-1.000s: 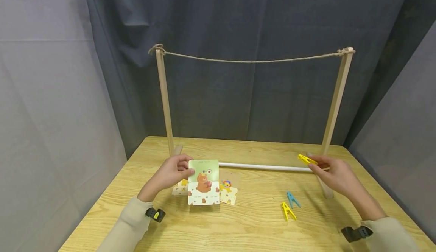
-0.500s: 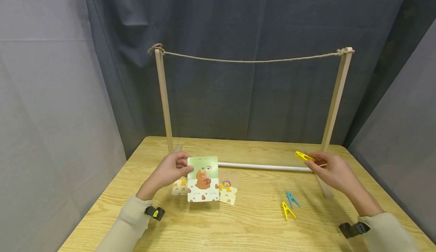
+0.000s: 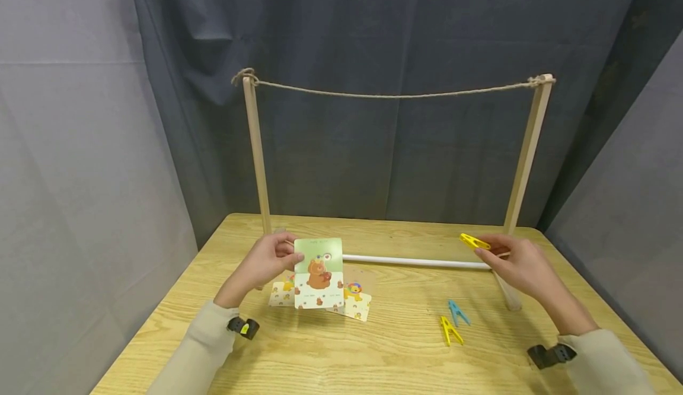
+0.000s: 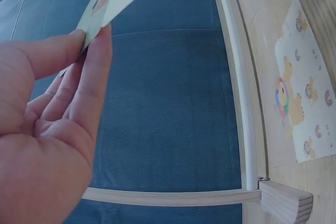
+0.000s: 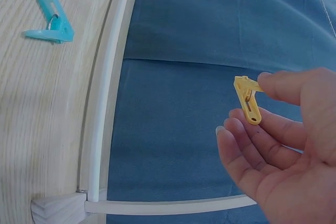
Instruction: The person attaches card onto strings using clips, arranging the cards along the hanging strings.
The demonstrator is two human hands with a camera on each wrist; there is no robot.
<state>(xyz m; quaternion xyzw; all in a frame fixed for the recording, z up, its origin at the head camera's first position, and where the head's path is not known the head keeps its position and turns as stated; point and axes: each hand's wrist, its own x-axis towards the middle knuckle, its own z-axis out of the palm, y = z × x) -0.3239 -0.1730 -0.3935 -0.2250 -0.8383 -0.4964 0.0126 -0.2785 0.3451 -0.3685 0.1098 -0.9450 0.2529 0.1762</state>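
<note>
My left hand [image 3: 268,261] pinches the upper left edge of a card [image 3: 319,276] with a brown bear on a green and white ground. The card is raised above the table, its face toward the head camera. In the left wrist view, thumb and forefinger grip the card's edge. On the right, my right hand [image 3: 520,267] holds a yellow clothespin [image 3: 474,241] between thumb and fingers, also raised. The right wrist view shows that clothespin [image 5: 249,98] pinched at one arm. Two lion cards [image 3: 356,303] lie on the table, partly hidden behind the bear card.
A blue clothespin [image 3: 459,312] and another yellow clothespin [image 3: 450,331] lie on the wooden table [image 3: 395,353]. Behind the hands, a twine line [image 3: 395,96] sags between two wooden posts [image 3: 257,158], with a white rod [image 3: 416,261] low between them.
The left hand has lifted the bear card slightly higher. The right hand, with the yellow clothespin, has moved slightly up and to the left. The things on the table stay put.
</note>
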